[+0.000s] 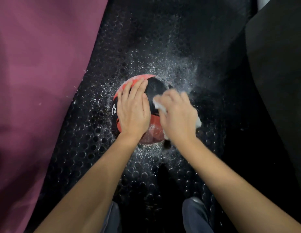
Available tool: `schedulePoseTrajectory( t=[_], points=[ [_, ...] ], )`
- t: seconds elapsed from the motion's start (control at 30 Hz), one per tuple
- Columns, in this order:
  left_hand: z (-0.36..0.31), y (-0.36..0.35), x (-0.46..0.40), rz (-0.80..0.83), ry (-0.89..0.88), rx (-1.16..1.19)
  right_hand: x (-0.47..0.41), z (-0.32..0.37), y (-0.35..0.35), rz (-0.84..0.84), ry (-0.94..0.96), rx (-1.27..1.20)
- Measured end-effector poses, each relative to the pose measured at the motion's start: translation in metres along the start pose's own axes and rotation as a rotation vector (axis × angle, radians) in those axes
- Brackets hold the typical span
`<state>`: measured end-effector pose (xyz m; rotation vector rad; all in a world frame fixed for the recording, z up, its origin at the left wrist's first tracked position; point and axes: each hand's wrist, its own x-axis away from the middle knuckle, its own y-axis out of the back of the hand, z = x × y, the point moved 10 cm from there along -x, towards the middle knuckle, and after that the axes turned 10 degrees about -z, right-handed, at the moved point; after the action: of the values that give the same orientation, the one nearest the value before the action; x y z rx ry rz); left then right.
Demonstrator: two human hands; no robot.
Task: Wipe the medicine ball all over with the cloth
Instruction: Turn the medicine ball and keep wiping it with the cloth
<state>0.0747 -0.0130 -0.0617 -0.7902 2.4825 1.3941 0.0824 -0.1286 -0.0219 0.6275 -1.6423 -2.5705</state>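
A red and black medicine ball [154, 89] with white "KG" lettering sits on a black dimpled rubber mat [89, 148], dusted with white powder. My left hand [133, 108] lies flat on the ball's top left side, fingers straight and together. On the ball's right side my right hand [177, 115] presses a white cloth [159, 103]; the hand is blurred. Bits of the cloth stick out beyond the fingers and at the hand's right edge. Much of the ball is hidden under both hands.
White powder is scattered over the mat around the ball, most of it at the back right. A purple mat or pad [32, 81] fills the left side. A dark padded object [277, 64] stands at the right. My knees [195, 216] show at the bottom.
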Motion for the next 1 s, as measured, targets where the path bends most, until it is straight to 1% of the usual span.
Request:
schedulePoseTrajectory(
  t=[0.07,0.1,0.17,0.27,0.37,0.43,0.5,0.57,0.63,0.73,0.8,0.83,0.93,0.97,1.0],
  points=[
    [0.002,0.003,0.0,-0.004,0.003,0.014,0.02,0.008,0.005,-0.024,0.096,0.021],
    [0.002,0.003,0.002,-0.002,-0.011,0.02,0.019,0.008,0.006,-0.053,0.114,0.034],
    [0.0,0.002,0.004,0.001,-0.04,0.015,-0.002,0.002,0.003,-0.085,0.076,0.048],
    [0.0,0.002,0.006,-0.016,-0.031,0.008,-0.017,0.001,0.003,-0.125,0.014,0.062],
    [0.002,0.005,0.006,-0.039,-0.017,0.013,0.012,0.009,0.008,-0.129,0.082,0.044],
    [0.003,0.006,0.008,-0.044,-0.029,0.017,0.021,0.011,0.01,-0.13,0.124,0.074],
    [0.001,0.005,0.011,-0.041,-0.056,0.009,0.003,0.01,0.007,-0.116,0.116,0.115],
    [-0.001,0.003,0.012,-0.037,-0.067,-0.006,-0.024,0.0,-0.003,-0.004,0.012,0.117],
    [-0.005,0.001,0.011,-0.043,-0.071,-0.024,-0.032,-0.009,-0.011,0.054,-0.049,0.102],
    [-0.009,0.002,0.01,-0.044,-0.083,-0.038,-0.013,0.002,-0.003,0.039,0.054,0.073],
    [-0.016,0.002,0.013,-0.045,-0.122,-0.047,-0.006,0.002,0.002,0.016,0.116,0.079],
    [-0.02,0.0,0.014,-0.038,-0.14,-0.048,-0.012,-0.005,-0.001,0.05,0.082,0.086],
    [-0.033,-0.008,0.016,-0.009,-0.155,-0.066,-0.039,-0.037,-0.008,0.109,-0.131,0.076],
    [-0.035,-0.009,0.015,-0.009,-0.154,-0.074,-0.039,-0.038,-0.008,0.11,-0.154,0.077],
    [-0.035,-0.008,0.014,-0.018,-0.151,-0.072,-0.035,-0.034,-0.007,0.114,-0.132,0.083]
  ],
)
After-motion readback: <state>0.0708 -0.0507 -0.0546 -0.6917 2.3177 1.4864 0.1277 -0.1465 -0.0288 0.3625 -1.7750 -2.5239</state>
